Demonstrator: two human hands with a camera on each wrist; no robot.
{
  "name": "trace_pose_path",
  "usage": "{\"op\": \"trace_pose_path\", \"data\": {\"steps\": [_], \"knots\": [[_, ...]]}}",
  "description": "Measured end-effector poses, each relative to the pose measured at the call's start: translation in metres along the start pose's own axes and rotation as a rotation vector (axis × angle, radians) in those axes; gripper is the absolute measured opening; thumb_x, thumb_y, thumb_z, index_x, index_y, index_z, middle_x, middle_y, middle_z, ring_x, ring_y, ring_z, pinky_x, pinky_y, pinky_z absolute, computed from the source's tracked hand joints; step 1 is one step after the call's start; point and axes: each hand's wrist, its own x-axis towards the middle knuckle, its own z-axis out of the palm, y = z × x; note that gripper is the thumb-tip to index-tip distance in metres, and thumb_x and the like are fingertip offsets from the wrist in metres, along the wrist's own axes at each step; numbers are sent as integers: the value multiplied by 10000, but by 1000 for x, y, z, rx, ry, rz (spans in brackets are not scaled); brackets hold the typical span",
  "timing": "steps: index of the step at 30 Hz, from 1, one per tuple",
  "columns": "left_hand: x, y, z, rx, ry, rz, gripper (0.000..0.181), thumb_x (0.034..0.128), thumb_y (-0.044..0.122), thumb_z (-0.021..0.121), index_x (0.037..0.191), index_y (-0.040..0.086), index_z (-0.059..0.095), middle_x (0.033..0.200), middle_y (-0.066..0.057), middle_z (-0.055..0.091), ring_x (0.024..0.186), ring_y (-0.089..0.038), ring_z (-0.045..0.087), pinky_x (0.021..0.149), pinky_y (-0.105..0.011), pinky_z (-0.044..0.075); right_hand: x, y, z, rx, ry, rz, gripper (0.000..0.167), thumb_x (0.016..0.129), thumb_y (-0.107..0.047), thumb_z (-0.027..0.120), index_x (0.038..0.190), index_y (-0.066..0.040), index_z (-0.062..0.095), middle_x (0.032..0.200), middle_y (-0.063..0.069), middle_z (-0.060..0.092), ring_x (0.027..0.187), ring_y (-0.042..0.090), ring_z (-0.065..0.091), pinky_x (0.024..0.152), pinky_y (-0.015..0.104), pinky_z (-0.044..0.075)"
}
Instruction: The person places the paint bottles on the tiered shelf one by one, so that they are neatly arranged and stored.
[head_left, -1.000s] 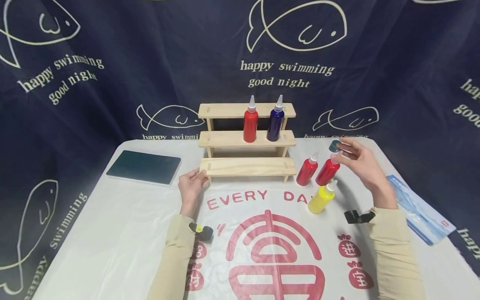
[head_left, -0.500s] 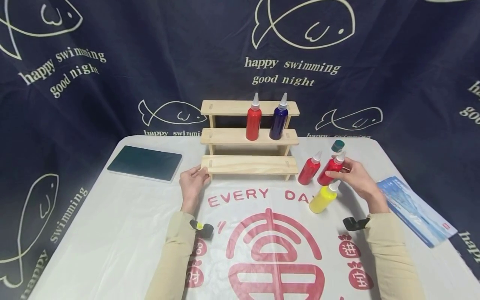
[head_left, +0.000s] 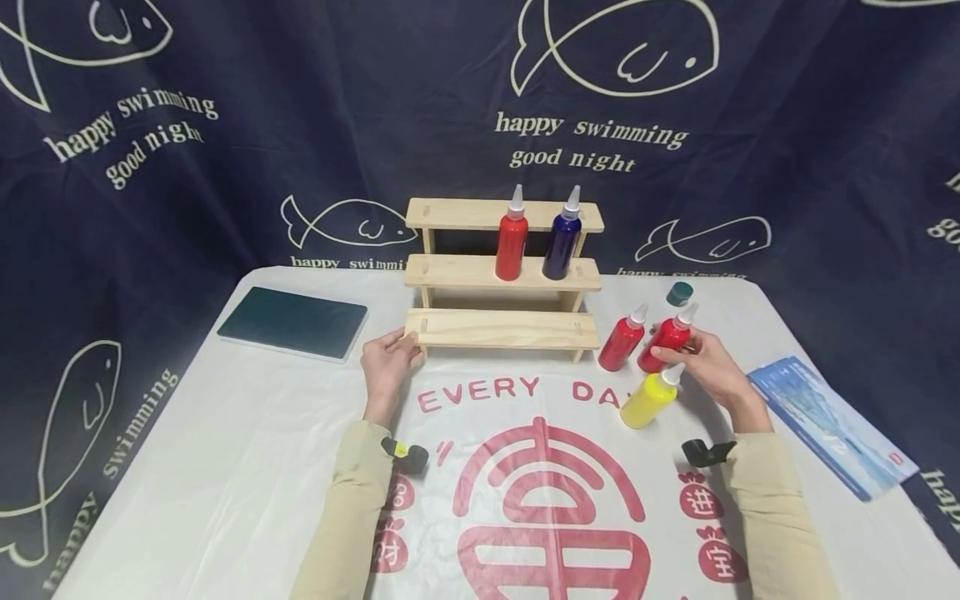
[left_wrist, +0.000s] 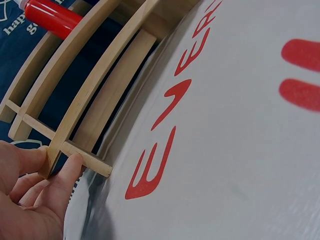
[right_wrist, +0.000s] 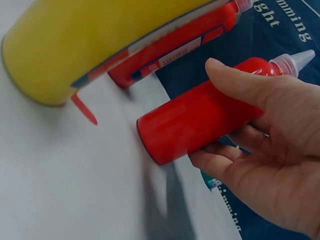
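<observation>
— What are your hands doing in this shot?

— At right of centre in the head view, my right hand (head_left: 708,362) grips a glossy red plastic bottle (right_wrist: 195,120) with a clear cone-shaped nozzle, thumb on one side, fingers on the other, parted only by its girth. At centre left, my left hand (head_left: 388,367) pinches the lower left end of a three-tier pale wooden rack (head_left: 502,329).

— Which step is this?

— Taking hold of the bottle with the rack steadied, I judge. A lift from here would call for a firm hold and a path clear of the squat-looking yellow plastic bottle (head_left: 648,402) just below it in the frame and the second red plastic bottle (head_left: 621,343) just to its left.

— Which way does yours point?

— Nozzle to the upper right, base to the lower left, its long axis slanting across both the head and right wrist views. Its base is down by the white printed table cover (head_left: 262,433); whether they touch, I cannot tell.
</observation>
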Motion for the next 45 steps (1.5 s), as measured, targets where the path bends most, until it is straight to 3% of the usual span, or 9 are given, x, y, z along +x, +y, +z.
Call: {"op": "trace_pose_path", "data": {"steps": [6, 11, 16, 18, 20, 25, 29, 39, 45], "knots": [[0, 0, 0, 2, -2, 10, 343, 920, 61, 659, 1234, -73, 620, 1108, -268, 672, 922, -311, 714, 685, -204, 624, -4, -11, -5, -1, 30, -20, 592, 955, -276, 643, 1395, 66, 443, 947, -260, 576, 904, -34, 555, 800, 138, 499], [0, 1, -1, 11, 4, 14, 334, 921, 61, 657, 1228, -67, 626, 1106, -259, 676, 931, -310, 713, 687, -197, 622, -11, -29, -15, 85, 67, -99, 505, 953, -167, 641, 1347, 99, 469, 932, -301, 608, 898, -83, 572, 779, 53, 480], [0, 1, -1, 7, 1, 7, 333, 920, 60, 657, 1227, -67, 627, 1115, -258, 671, 948, -313, 707, 693, -195, 620, -22, -50, -25, 193, 103, -160, 234, 933, -69, 648, 1158, -126, 627, 933, -255, 667, 885, -47, 596, 747, 67, 499], [1, 2, -1, 10, 0, 10, 335, 921, 61, 656, 1228, -70, 625, 1113, -260, 671, 946, -314, 706, 693, -195, 620, -27, -58, -27, 219, 102, -174, 246, 929, -59, 651, 1110, -226, 648, 964, -241, 676, 912, -36, 601, 753, 72, 510], [0, 2, -1, 13, -1, 12, 337, 923, 60, 653, 1231, -72, 622, 1113, -263, 669, 946, -316, 705, 693, -197, 620, -31, -67, -28, 212, 106, -174, 260, 930, -79, 656, 1125, -250, 655, 1001, -241, 673, 940, -25, 600, 764, 74, 516], [1, 2, -1, 21, 2, 8, 340, 923, 60, 652, 1237, -69, 619, 1118, -263, 668, 949, -315, 706, 694, -195, 621, -42, -88, -31, 74, 125, -176, 389, 937, -153, 662, 1314, -102, 583, 1041, -268, 633, 958, -14, 587, 765, 64, 510], [1, 2, -1, 11, 1, 0, 344, 921, 57, 655, 1240, -68, 616, 1120, -266, 668, 945, -316, 708, 698, -205, 623, -51, -105, -30, 13, 152, -205, 450, 939, -169, 662, 1345, -19, 540, 1066, -264, 633, 968, -24, 602, 783, 51, 505], [-1, 3, 0, 4, 7, -2, 353, 922, 59, 652, 1245, -77, 609, 1111, -275, 669, 936, -320, 709, 688, -203, 624, -62, -136, -13, 108, 104, -307, 422, 915, -44, 665, 1322, -14, 560, 1147, -153, 657, 997, 24, 653, 836, 88, 541], [-1, 4, 0, 19, -2, -6, 353, 931, 67, 645, 1253, -69, 607, 1122, -268, 669, 956, -320, 704, 692, -201, 623, -64, -149, 11, 147, 71, -294, 440, 907, -47, 681, 1321, 27, 551, 1099, -171, 672, 955, 22, 674, 839, 106, 548]]}}
